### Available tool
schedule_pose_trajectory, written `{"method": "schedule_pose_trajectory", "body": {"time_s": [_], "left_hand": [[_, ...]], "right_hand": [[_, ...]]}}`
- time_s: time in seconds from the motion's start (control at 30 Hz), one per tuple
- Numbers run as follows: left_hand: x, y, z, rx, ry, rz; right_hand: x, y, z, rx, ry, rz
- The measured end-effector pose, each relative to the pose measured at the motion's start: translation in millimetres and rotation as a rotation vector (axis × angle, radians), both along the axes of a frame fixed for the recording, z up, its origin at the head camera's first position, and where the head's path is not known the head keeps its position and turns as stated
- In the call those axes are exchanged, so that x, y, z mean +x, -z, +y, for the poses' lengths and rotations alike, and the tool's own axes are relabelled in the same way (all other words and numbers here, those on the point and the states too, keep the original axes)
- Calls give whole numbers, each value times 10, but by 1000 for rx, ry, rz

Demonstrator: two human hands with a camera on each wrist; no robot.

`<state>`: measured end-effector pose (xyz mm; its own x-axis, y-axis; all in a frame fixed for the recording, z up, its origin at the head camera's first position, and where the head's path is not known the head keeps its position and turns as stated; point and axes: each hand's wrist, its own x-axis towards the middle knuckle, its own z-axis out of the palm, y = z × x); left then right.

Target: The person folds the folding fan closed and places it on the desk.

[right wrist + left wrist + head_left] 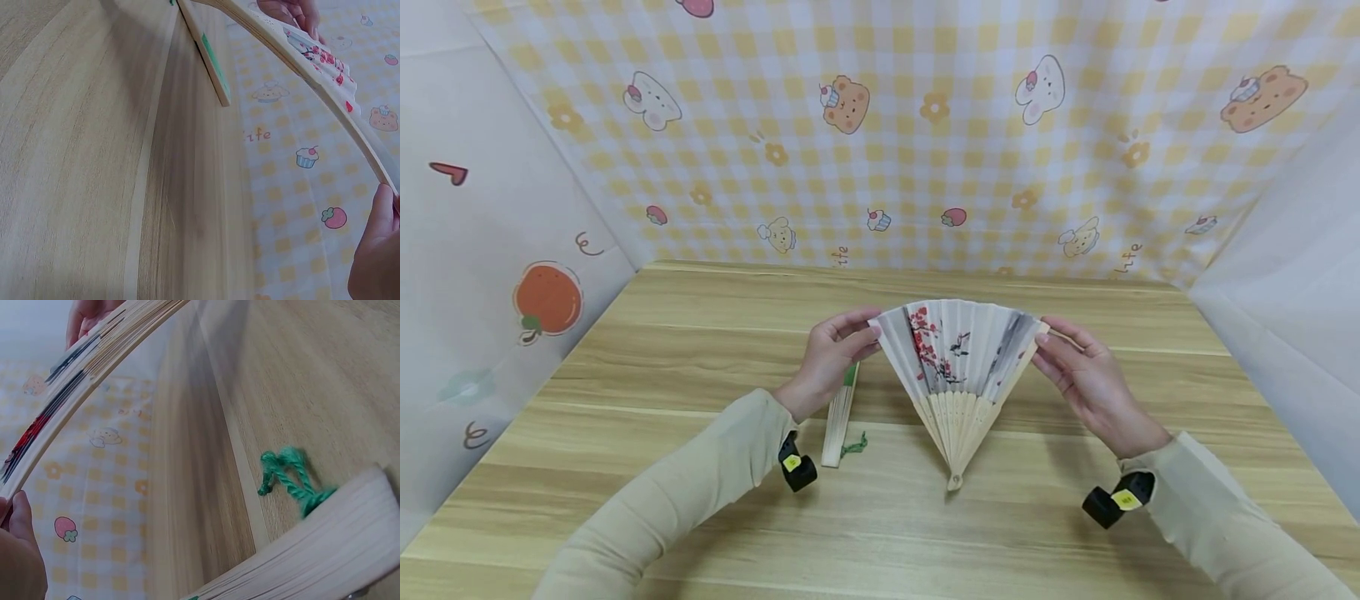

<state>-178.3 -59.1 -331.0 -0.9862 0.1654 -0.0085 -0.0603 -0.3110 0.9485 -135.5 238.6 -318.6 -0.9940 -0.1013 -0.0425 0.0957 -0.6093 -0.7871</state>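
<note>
A folding fan point(955, 350) with pale wooden ribs is spread partly open between both hands. Red blossoms and a dark bird decorate its white leaf, and its pivot points toward the person. My left hand point(831, 358) pinches the upper left corner between thumb and fingers. At the opposite upper corner, my right hand point(1090, 383) pinches the outer rib. In both wrist views the fan is seen edge-on, bowed and held above the table. A second, folded fan point(838, 421) with a green leaf and green cord point(854, 447) lies beneath and beside the left hand.
The wooden table point(970, 550) spans the view. Behind it hangs a yellow checked cloth point(895, 167) with cartoon prints, and white cloth point(490, 250) closes the left side. A black wrist camera point(797, 471) sits on the left wrist, another camera point(1108, 504) on the right.
</note>
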Motion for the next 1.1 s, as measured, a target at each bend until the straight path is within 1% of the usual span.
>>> {"method": "schedule_pose_trajectory", "body": {"time_s": [0.27,0.43,0.57,0.8,0.97,1.1], "left_hand": [[-2,26,43,-25,13,11],[8,32,60,-32,29,16],[11,29,83,-25,42,16],[24,11,122,-6,72,29],[36,11,141,-9,78,29],[43,14,153,-9,92,33]], "right_hand": [[3,3,-32,20,-10,-17],[3,25,-56,41,-18,0],[7,27,-81,67,-22,7],[18,31,-125,53,-46,8],[12,40,-157,95,-58,3],[6,42,-186,134,-64,-20]]}}
